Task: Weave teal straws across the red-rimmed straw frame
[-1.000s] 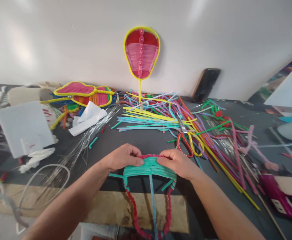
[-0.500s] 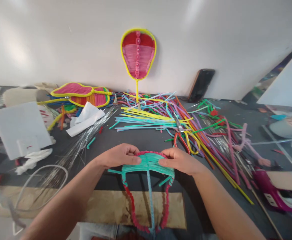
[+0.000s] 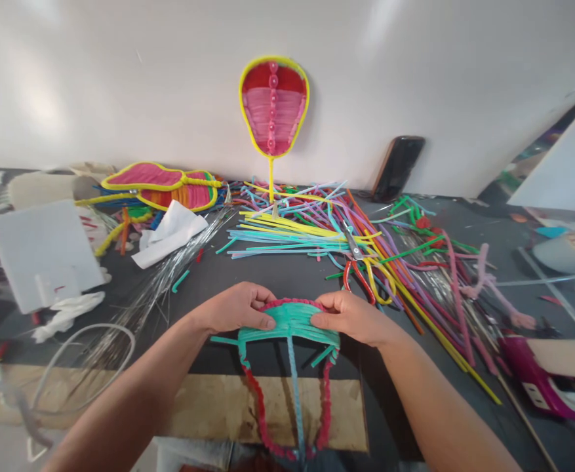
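A red fan-shaped frame is held over the near table edge, its top rim pinched by the left hand and the right hand, thumbs toward the wearer. Upper part is covered with teal strands; two loose ends are left sticking out. Lower part is left unfilled, crossed only by a blue stem. Work is judged partly done. Scissors are left unheld beyond.

Left hand partly hidden behind teal-wrapped frame; white vessel cut by right edge.
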A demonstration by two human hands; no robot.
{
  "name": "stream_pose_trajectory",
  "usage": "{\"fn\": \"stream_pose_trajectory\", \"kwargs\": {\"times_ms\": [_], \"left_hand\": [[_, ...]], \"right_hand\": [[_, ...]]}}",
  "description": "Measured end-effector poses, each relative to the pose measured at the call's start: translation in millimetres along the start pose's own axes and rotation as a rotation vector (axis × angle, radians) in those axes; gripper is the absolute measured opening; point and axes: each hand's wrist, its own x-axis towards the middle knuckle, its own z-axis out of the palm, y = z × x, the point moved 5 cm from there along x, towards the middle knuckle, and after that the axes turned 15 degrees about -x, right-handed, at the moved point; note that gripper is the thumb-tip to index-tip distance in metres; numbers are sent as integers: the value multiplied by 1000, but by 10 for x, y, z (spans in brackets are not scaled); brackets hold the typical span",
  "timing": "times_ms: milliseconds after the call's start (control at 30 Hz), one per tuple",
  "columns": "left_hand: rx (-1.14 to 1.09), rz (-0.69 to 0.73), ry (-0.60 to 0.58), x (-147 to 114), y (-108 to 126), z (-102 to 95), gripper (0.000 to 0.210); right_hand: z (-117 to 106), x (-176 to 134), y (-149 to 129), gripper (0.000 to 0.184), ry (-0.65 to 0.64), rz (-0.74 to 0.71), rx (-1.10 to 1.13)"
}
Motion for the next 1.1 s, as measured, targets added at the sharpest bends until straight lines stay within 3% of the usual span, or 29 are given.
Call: {"fn": "stream_pose_trajectory", "kwargs": {"times_ms": [200,533,733,1100], "left_hand": [[3,25,6,31,-27,-29,32],[48,44,12,23,1,9,42],[39,71,25,61,-49,-11,45],[-31,30,27,68,-73,-12,44]], "right_hand": [[36,-28,-54,33,-42,-17,54],[66,12,26,31,12,65,145],[111,13,36,37,-87,45,241],[117,18,35,34,-121,-18,259]]}}
